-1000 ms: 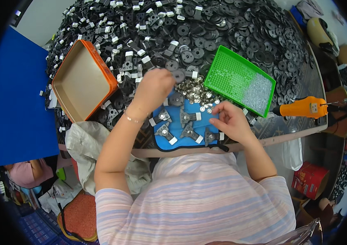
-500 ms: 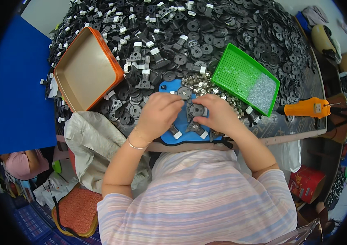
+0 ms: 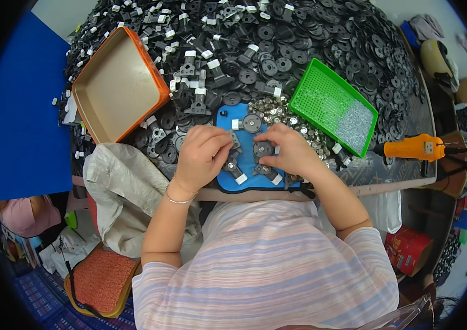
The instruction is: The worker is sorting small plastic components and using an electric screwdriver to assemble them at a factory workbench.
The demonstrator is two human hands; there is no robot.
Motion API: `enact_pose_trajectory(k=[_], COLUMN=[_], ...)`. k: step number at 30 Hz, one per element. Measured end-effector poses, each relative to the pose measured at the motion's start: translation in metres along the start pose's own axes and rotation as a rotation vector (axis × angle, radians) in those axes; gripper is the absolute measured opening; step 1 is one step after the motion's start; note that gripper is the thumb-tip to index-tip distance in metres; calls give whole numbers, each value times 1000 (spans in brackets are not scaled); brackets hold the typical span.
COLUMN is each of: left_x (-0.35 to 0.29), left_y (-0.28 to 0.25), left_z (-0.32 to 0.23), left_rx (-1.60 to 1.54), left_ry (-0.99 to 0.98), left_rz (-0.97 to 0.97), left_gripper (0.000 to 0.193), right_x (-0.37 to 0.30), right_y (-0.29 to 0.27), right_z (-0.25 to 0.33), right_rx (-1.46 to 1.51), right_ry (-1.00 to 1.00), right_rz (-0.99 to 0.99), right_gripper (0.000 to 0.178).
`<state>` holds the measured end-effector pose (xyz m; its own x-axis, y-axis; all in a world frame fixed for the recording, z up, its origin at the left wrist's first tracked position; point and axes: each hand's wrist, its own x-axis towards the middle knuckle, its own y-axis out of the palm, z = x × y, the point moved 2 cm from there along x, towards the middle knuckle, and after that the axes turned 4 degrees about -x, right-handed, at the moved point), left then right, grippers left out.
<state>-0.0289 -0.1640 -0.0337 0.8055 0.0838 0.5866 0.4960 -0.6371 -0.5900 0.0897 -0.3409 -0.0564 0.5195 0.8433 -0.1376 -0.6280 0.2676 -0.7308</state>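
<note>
A blue mat point(image 3: 247, 180) lies in front of me with several black plastic parts on it. My right hand point(image 3: 295, 153) has its thumb and forefinger around the edge of a black round disc point(image 3: 262, 149) at the mat's middle. Just below that disc sits a black bracket with a white tip point(image 3: 269, 174). At the mat's left edge is my left hand point(image 3: 203, 154), fingertips pinched; what they hold, if anything, is hidden. Beside those fingertips lie a black bracket point(image 3: 235, 141) and a white-tipped one point(image 3: 236, 171). Farther up rests another disc point(image 3: 252, 123) with a white tip.
Small silvery metal pieces point(image 3: 277, 113) are heaped beyond the mat. A green tray point(image 3: 319, 107) of tiny clear bits stands right, an orange-rimmed tray point(image 3: 115, 88) left. Black parts point(image 3: 211, 49) cover the far table. An orange power tool point(image 3: 412, 147) is at the right edge.
My left hand has moved left and slightly toward me, away from the upper disc, uncovering its white tip and a bracket. My right hand stays at the middle disc.
</note>
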Motion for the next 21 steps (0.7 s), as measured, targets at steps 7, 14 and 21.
enact_pose_trajectory(k=[7,14,21], left_x=[0,-1,1], left_y=[0,-2,-2], left_z=[0,0,-1], left_rx=[1,13,3], left_ry=[3,16,11], left_rz=[-1,-8,-6], left_gripper=[16,16,16], right_x=[1,3,-4], right_y=[-3,-3,-10], right_z=[8,1,16], right_rx=[1,-99,-106], right_ry=[7,-23,2], right_rz=[8,-16,26], right_gripper=[51,55,52])
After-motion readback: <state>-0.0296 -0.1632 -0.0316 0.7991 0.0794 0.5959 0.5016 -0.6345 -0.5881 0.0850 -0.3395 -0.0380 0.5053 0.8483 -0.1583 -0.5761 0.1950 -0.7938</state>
